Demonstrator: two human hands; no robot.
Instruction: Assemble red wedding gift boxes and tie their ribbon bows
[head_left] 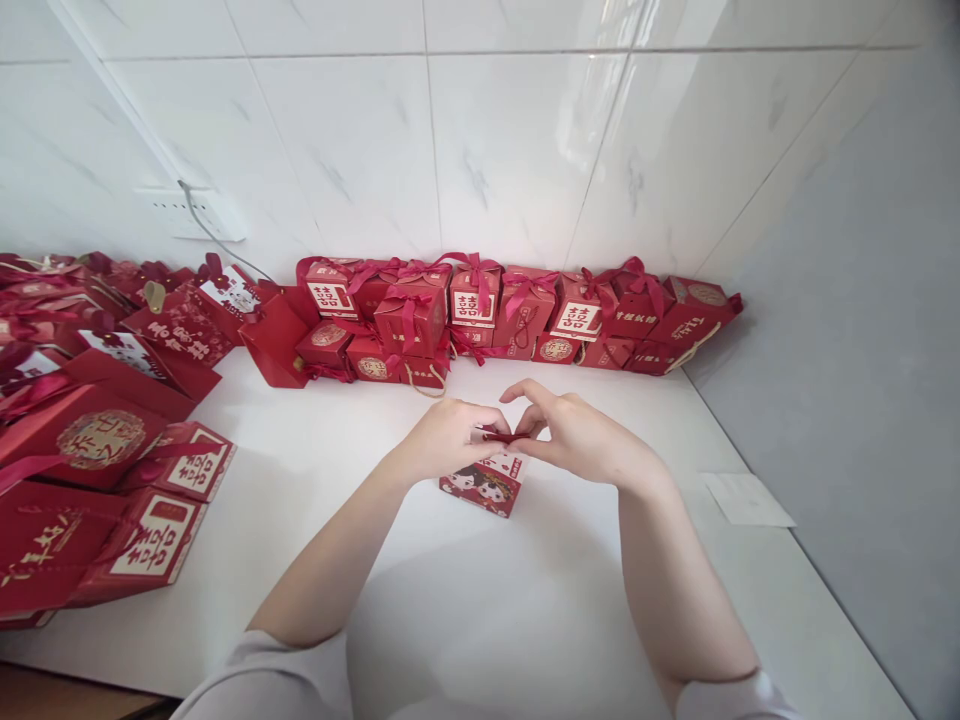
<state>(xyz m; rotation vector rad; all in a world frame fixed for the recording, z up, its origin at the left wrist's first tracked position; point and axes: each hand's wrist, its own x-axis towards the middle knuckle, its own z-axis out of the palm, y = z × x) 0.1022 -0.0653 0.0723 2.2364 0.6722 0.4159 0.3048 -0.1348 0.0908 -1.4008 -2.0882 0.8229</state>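
A small red gift box point(480, 487) with two cartoon figures on its front stands on the white table before me. Both hands meet above its top. My left hand point(455, 440) pinches the left side of a thin dark red flap or strip point(504, 437) at the box's top. My right hand point(559, 430) grips that same piece from the right with thumb and fingers, its index finger raised and bent. The fingers partly cover the box's upper face, so whether the piece belongs to the box I cannot tell.
Red ribboned gift boxes point(525, 310) stand stacked along the tiled wall. A large heap of red boxes and bags point(97, 450) covers the table's left side. White paper point(746, 499) lies at the right edge; a cable point(202, 225) hangs from a wall socket.
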